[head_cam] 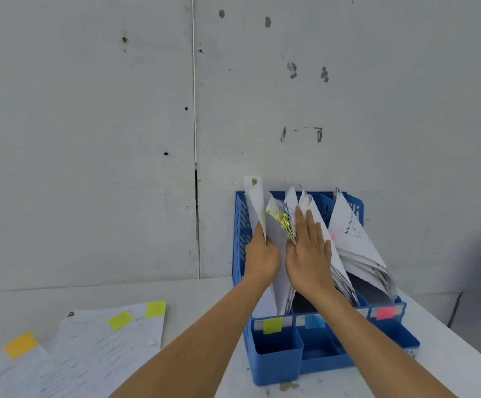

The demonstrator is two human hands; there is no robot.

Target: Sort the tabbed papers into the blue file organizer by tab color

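The blue file organizer (pixel 276 366) stands on the table against the wall, its front labelled with a yellow (pixel 272 325), a blue (pixel 314 321) and a pink tab (pixel 385 312). My left hand (pixel 261 255) grips a sheet (pixel 255 199) in the leftmost, yellow-labelled slot. My right hand (pixel 309 251) lies flat with straight fingers on a stack of yellow-tabbed papers (pixel 282 221), pressing it toward the right. More papers (pixel 354 242) lean in the right slot. Loose papers (pixel 90 351) with yellow and orange tabs lie on the table at the left.
A grey-white wall (pixel 90 110) rises right behind the organizer. The white table (pixel 449 366) runs on to the right of the organizer, with its edge at the far right. A dark cable (pixel 456 308) hangs by that edge.
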